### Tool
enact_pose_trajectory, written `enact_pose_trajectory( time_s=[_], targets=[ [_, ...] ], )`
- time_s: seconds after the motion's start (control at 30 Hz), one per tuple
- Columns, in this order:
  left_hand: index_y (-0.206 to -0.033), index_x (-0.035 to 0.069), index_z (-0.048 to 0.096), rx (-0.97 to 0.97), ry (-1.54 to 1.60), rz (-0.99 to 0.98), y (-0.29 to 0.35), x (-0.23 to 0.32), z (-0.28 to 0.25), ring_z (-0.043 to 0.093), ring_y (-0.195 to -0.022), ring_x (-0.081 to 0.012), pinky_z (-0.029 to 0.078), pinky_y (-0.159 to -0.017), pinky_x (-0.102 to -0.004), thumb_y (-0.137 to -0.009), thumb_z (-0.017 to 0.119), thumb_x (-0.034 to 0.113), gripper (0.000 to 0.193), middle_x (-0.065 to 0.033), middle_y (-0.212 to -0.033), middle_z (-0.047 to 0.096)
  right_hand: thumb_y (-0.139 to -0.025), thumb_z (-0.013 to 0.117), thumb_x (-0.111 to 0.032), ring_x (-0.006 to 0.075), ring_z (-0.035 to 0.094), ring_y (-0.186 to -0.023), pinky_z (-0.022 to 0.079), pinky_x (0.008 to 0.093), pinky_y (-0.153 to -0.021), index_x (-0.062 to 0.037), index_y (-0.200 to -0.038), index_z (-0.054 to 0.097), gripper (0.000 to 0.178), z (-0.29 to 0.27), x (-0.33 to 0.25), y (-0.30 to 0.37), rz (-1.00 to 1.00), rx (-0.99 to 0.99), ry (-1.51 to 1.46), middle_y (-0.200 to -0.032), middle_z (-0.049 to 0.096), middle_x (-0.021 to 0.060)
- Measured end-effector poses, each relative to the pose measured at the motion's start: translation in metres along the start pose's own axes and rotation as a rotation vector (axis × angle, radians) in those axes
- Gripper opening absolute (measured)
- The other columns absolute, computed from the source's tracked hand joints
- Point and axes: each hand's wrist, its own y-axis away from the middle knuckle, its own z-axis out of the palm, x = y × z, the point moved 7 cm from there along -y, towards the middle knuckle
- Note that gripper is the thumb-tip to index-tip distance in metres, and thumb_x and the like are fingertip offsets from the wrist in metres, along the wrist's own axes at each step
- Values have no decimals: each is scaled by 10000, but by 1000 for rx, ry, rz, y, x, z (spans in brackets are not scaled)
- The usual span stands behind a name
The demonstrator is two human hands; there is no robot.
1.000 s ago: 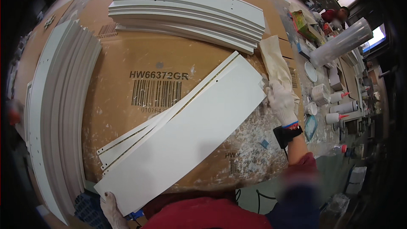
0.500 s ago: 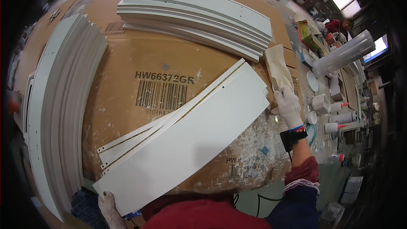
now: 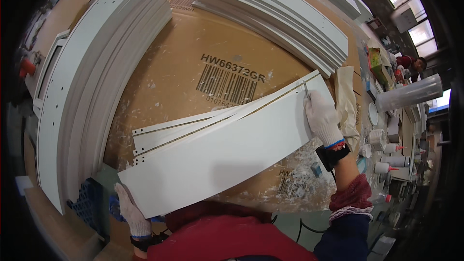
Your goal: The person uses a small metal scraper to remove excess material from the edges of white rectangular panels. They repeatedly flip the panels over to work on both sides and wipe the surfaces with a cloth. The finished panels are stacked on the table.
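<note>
A white panel (image 3: 217, 164) lies slantwise on top of other white panels (image 3: 164, 137), which have brown-lined grooves and small holes along their edges. My left hand (image 3: 131, 211), in a white knit glove, is at the near left end of the top panel. Its thumb side runs along the short edge, and part of the hand is hidden under the panel. My right hand (image 3: 321, 116), gloved too, is closed around a thin metal-bladed tool (image 3: 305, 89). The tool's tip is at the groove near the panel's far right end, and its handle is hidden in the hand.
White panels are stacked at the left (image 3: 96, 67) and the back (image 3: 275, 14). Cardboard (image 3: 179, 67) covers the table. A crumpled beige sheet (image 3: 345, 96) lies right of my right hand. Beyond are a clear plastic roll (image 3: 408, 93), bottles (image 3: 385, 167) and a person (image 3: 411, 63).
My right hand has moved left from the beige sheet onto the far end of the top panel. My left thumb has slid off the panel's face to its edge. The view has shifted.
</note>
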Motion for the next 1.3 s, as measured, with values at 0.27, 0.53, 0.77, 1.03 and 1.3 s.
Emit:
enact_pose_trajectory(
  time_s=[0.27,0.53,0.77,1.03,1.3],
  targets=[
    [-1022,31,621,-241,794,-444,15,14,37,619,-769,-139,510,-714,-262,-1020,281,491,572,-38,-855,646,-908,509,-168,383,611,-639,491,460,-560,-68,-915,534,104,13,-216,59,-445,-133,-191,-798,599,170],
    [-1194,-14,523,-607,832,16,13,26,38,618,-963,-156,501,-831,-290,-1032,291,418,517,-106,-1079,631,-878,538,-168,258,627,-582,495,360,-507,-92,-901,514,83,15,-411,158,-1019,-358,-294,-764,619,111],
    [-1266,-59,480,-813,909,-531,15,-17,40,615,-1034,-231,492,-876,-341,-1012,275,498,646,-137,-1107,633,-922,581,-142,243,611,-596,495,350,-549,-68,-1045,585,143,13,-296,112,-421,-261,-315,-767,633,135],
    [-1387,-40,378,-901,1044,-545,16,6,44,561,-1146,-225,445,-955,-330,-977,214,605,782,-149,-1308,543,-862,558,-187,210,562,-549,461,325,-498,-128,-994,575,146,2,-326,178,-866,-53,201,-668,535,36],
    [-1296,-98,429,-951,956,-354,1,-15,25,632,-960,-237,523,-824,-354,-958,238,635,829,-205,-1152,594,-831,629,-168,292,654,-668,526,390,-619,-86,-1108,620,288,-11,-314,178,-807,-487,-568,-846,666,116]
  ],
)
